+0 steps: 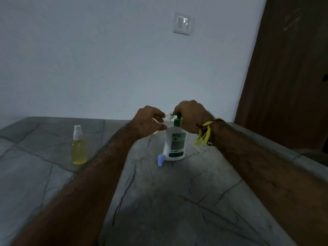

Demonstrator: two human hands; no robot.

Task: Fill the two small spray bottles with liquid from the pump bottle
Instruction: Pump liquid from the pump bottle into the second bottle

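A white pump bottle (175, 142) with a green label and green pump head stands upright in the middle of the stone counter. My right hand (191, 116) rests on top of the pump head, fingers curled over it. My left hand (150, 121) holds a small clear spray bottle (167, 119) tilted at the pump's spout; most of it is hidden by my fingers. A pale blue spray cap (160, 161) lies on the counter at the pump bottle's left foot. Further left a second small spray bottle (79, 148), full of yellow liquid and capped white, stands upright.
The grey stone counter (168, 201) runs back to a white wall with a light switch (182, 23). A brown wooden door (287, 77) stands at the right. A yellow thread band (205, 130) is tied on my right wrist.
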